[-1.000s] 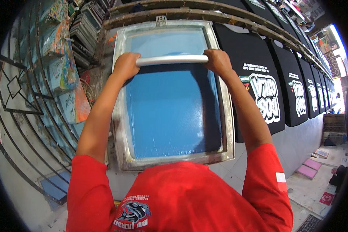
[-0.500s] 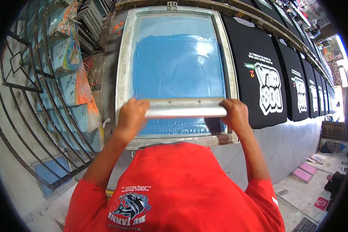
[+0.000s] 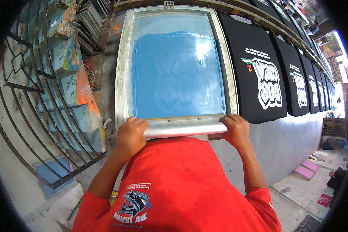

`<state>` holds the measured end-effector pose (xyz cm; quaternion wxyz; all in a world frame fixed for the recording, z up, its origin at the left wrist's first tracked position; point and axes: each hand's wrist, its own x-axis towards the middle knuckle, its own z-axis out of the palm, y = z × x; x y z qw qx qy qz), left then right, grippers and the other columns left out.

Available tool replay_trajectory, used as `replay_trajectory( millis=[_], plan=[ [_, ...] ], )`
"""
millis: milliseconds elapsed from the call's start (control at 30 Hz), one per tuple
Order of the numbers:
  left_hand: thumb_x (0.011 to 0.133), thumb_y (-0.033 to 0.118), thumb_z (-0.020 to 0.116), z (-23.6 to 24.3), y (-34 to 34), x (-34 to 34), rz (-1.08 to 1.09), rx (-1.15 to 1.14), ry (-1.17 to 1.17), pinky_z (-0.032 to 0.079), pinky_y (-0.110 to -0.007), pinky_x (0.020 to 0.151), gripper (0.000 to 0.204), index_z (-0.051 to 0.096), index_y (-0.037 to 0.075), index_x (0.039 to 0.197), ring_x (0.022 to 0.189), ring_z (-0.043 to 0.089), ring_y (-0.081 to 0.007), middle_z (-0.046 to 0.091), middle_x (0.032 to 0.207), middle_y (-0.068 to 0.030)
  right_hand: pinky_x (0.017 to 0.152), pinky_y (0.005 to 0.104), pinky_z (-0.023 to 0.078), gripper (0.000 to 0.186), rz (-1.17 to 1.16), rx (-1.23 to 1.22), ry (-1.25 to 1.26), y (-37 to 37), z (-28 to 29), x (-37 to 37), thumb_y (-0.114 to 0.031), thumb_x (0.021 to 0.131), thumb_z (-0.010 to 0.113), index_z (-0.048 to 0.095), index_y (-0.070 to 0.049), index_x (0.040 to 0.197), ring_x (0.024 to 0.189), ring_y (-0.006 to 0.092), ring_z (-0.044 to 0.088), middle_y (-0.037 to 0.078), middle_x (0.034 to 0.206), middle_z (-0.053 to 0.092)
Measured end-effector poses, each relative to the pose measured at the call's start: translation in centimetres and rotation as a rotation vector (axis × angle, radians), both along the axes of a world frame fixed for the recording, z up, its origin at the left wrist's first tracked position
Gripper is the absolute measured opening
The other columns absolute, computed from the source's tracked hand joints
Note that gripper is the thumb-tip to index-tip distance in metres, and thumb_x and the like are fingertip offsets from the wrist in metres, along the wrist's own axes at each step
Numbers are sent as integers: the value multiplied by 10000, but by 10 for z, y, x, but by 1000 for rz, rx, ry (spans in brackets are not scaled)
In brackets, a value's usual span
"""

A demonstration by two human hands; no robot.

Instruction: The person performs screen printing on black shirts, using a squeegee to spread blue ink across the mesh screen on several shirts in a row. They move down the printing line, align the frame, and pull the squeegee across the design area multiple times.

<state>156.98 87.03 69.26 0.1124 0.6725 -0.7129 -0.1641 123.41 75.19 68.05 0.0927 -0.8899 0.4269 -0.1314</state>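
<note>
One screen (image 3: 174, 24) lies before us, its near edge partly hidden by the squeegee (image 3: 185, 126) laid across that end; our left hand (image 3: 132, 135) and right hand (image 3: 236, 130) grip its tips, covering them from view.

The head view, a wide fisheye, looked down from close above the red shirt (image 3: 185, 181) and faced the frame (image 3: 125, 69) just ahead, the railing (image 3: 79, 169) bending along its left rim.

In the upper centre, the screen (image 3: 176, 73) is blue, paler along its top, within a greyish frame (image 3: 122, 77); the squeegee (image 3: 185, 128) is silver. Black shirts (image 3: 247, 92) at right carry white prints (image 3: 270, 97).
</note>
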Motion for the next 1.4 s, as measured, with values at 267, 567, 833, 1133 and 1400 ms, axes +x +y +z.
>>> replay_trajectory(
  millis=[267, 567, 833, 1133, 1400],
  plan=[
    [612, -2, 654, 3, -4, 2, -25, -131, 88, 507, -393, 752, 307, 636, 23, 918, 875, 581, -299, 635, 904, -97, 638, 340, 520, 275, 30, -67, -35, -2, -1, -1, -66, 557, 729, 679, -95, 826, 734, 238, 637, 52, 807, 665],
    [608, 13, 695, 18, -44, 26, -13, -164, 18, 514, -394, 772, 342, 661, 59, 945, 893, 591, -283, 645, 899, -82, 622, 364, 511, 306, 44, -115, -51, -50, 19, 15, -62, 530, 742, 679, -115, 824, 718, 246, 621, 53, 785, 650],
    [645, 46, 676, 1, -220, 89, 28, -229, -92, 489, -462, 802, 233, 660, 49, 877, 894, 594, -383, 640, 881, -171, 678, 420, 522, 200, 63, -177, -56, -234, 0, 80, -117, 642, 724, 682, -108, 837, 751, 320, 644, 110, 765, 642],
    [656, 56, 691, -24, -325, 123, 8, -177, -126, 509, -460, 764, 170, 659, 46, 822, 850, 637, -378, 666, 854, -187, 726, 437, 532, 188, -38, -93, 66, -324, -11, 119, -162, 679, 711, 687, -111, 857, 826, 339, 665, 133, 855, 684],
    [648, 61, 687, -26, -298, 111, -32, -154, -172, 513, -466, 746, 179, 657, 57, 824, 830, 636, -382, 662, 821, -178, 720, 451, 536, 200, -16, -102, 123, -297, -20, 105, -120, 661, 699, 680, -92, 858, 800, 360, 665, 168, 808, 676]
  ],
)
